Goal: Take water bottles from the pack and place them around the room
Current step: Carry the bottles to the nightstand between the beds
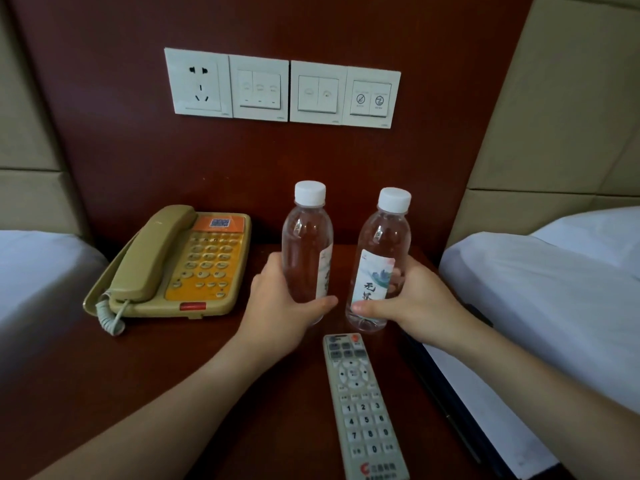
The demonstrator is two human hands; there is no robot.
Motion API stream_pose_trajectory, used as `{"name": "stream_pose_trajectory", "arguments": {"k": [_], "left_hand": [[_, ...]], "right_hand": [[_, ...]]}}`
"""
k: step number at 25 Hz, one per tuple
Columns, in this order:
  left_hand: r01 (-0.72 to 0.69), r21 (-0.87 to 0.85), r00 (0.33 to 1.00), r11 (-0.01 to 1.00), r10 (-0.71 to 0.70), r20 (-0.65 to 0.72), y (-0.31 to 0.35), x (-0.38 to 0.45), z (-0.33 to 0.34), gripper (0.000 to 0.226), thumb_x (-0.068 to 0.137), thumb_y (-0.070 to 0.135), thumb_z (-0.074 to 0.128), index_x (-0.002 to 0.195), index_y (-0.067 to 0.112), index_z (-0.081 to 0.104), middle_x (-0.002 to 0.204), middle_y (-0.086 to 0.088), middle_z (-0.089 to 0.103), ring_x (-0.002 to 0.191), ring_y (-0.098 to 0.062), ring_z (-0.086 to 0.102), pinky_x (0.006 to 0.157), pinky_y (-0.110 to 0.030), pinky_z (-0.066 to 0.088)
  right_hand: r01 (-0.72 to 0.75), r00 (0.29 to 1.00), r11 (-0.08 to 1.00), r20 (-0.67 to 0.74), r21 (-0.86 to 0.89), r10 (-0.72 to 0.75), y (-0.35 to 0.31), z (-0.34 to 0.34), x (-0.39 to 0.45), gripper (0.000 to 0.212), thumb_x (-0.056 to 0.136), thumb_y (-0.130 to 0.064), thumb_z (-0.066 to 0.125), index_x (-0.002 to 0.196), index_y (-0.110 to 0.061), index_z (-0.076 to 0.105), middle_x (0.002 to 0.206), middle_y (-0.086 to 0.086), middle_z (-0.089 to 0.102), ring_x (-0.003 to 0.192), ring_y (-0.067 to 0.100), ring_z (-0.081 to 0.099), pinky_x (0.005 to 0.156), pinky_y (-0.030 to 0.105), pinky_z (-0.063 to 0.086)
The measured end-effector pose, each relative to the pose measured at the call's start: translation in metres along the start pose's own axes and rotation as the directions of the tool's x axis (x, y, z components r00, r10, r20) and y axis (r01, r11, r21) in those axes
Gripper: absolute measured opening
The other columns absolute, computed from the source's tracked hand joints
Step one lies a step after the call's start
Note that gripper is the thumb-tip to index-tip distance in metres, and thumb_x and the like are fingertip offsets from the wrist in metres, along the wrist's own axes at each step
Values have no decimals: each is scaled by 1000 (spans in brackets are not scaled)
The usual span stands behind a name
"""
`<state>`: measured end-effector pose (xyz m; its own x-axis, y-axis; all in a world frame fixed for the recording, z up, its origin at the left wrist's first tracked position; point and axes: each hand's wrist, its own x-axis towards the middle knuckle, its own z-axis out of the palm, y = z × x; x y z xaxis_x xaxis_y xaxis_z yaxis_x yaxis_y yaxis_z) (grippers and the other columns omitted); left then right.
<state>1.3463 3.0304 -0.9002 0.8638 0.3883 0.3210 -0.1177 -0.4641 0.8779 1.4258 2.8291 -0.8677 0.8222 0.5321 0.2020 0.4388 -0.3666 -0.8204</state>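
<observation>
Hands at a dark red-brown wooden nightstand [214,358] — left hand [277,306] and right hand [412,299] each wrapped round a clear white-capped plastic water bottle [306,251] [381,261] near its back edge — placing step, likely releasing both upright next.

Two clear bottles, left [306,244] and right [381,251], have white caps; the right one's label shows a blue-green wash. The telephone [173,265] is olive with an orange keypad. The remote [363,407] is pale grey on the dark red-brown nightstand [138,368].

My nightstand [138,375] between two beds.
Dark red wood wall panel [104,133], white switches [282,88], beige padded headboards [554,116].
</observation>
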Motion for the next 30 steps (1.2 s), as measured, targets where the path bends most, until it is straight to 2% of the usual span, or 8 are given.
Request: {"name": "stream_pose_trajectory", "arguments": {"k": [3, 7, 12, 17, 19, 22, 27, 30], "left_hand": [[6, 27, 1000, 1000, -6, -2, -4, 17, 9, 64, 57, 50, 83, 110, 37, 49, 111, 8, 65, 109, -18, 62, 89, -46, 56], [-2, 38, 999, 999, 4, -55, -12, 52, 23, 56, 65, 40, 86, 102, 40, 44, 110, 7, 65, 111, -23, 60, 91, -48, 54], [8, -37, 1000, 999, -8, -14, -21, 94, 32, 55, 64, 32, 88, 101, 34, 48, 106, 1, 70, 105, -24, 66, 84, -45, 58], [-10, -87, 999, 996, 6, -39, -36, 110, 28, 67, 64, 21, 94, 109, 30, 45, 100, 9, 68, 80, 6, 69, 59, -12, 54], [5, -108, 1000, 994, -8, -24, -40, 112, 25, 57, 69, 17, 91, 109, 30, 51, 99, 9, 70, 78, 9, 69, 61, -14, 57], [24, -122, 999, 992, -21, 25, -39, 112, 25, 59, 77, 15, 85, 126, 17, 53, 105, 5, 71, 86, -3, 72, 73, -22, 58], [27, 48, 998, 998, -30, 59, -36, 114, 32, 58, 77, 25, 85, 120, 27, 46, 92, 19, 63, 80, 6, 62, 60, -9, 45], [43, 74, 995, 996, -49, 83, -36, 118, 31, 65, 79, 27, 84, 130, 19, 43, 98, 16, 62, 84, 4, 60, 67, -14, 45]], "right_hand": [[5, 1000, 997, -14, -71, -6, 1, 0, 13, 67, 48, -50, 87, 108, -33, 61, 100, -12, 77, 91, 3, 72, 83, 37, 59], [-46, 996, 997, -75, -60, 42, 9, -2, 63, 67, 62, -28, 93, 119, -26, 59, 108, -7, 73, 98, 12, 70, 90, 43, 57], [-88, 988, 996, -122, 15, 90, 23, 3, 118, 68, 60, -22, 94, 118, -24, 59, 111, -5, 70, 100, 18, 69, 93, 46, 55], [-104, 992, 992, -63, 66, 108, 36, 3, 141, 76, 56, -23, 94, 121, -24, 56, 114, -1, 71, 102, 23, 70, 91, 50, 56], [-95, 994, 993, -51, 76, 99, 39, 3, 141, 77, 58, -23, 93, 124, -26, 55, 115, -1, 71, 104, 22, 70, 92, 50, 56], [-102, 995, 990, -9, 97, 104, 40, -1, 141, 74, 65, -19, 91, 126, -28, 52, 119, -3, 69, 107, 20, 68, 95, 50, 54], [-119, 989, 990, 96, 78, 111, 38, -5, 141, 80, 75, -16, 86, 139, -24, 38, 137, 0, 60, 121, 21, 60, 107, 48, 46], [-156, 970, 988, 188, 6, 152, 35, -11, 141, 89, 82, -21, 81, 151, -20, 24, 147, 0, 52, 133, 19, 49, 116, 45, 32]]}}
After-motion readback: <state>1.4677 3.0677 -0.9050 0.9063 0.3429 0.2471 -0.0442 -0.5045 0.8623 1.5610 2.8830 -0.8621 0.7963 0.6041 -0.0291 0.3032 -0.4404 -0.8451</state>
